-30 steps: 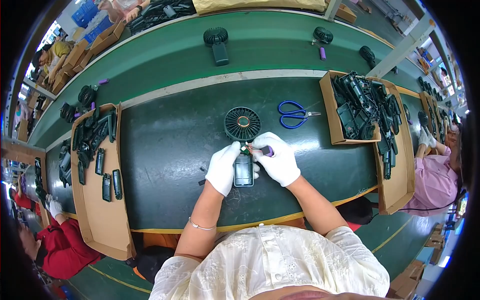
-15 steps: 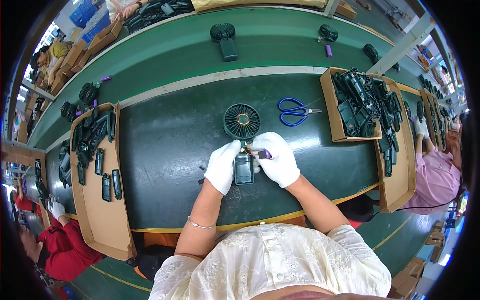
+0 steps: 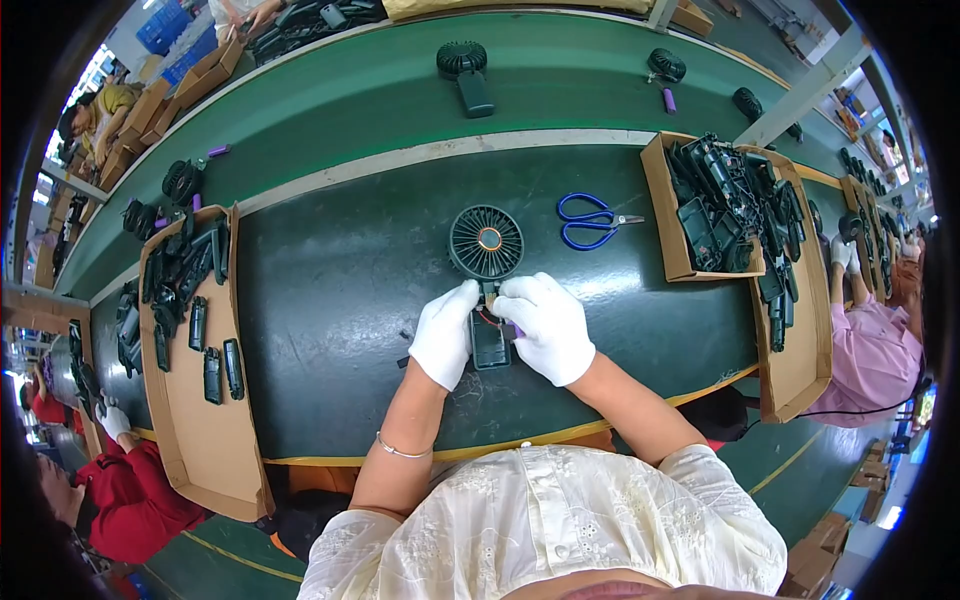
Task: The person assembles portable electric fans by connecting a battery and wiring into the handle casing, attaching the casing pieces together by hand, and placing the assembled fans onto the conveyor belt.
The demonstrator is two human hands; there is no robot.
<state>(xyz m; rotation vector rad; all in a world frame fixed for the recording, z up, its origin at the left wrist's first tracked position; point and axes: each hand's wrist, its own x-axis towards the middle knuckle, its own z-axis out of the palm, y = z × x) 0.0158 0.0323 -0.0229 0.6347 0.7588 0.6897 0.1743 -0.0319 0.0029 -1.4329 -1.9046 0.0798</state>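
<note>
Dark green table (image 3: 330, 330) before me: cardboard tray (image 3: 190, 420) of black parts at left; my gloved left hand (image 3: 447, 333) and right hand (image 3: 545, 325) both grip the small black fan (image 3: 487, 262) mid-table; blue scissors (image 3: 590, 220) lie right.

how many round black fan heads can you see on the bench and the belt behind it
4 clear: fan head at the gloved hands, one mid-belt, one to its right, one far left. Others may hide among the boxed parts.

Blue scissors (image 3: 590, 220), cardboard trays of black parts (image 3: 195, 300), green conveyor belt (image 3: 350, 90).
</note>
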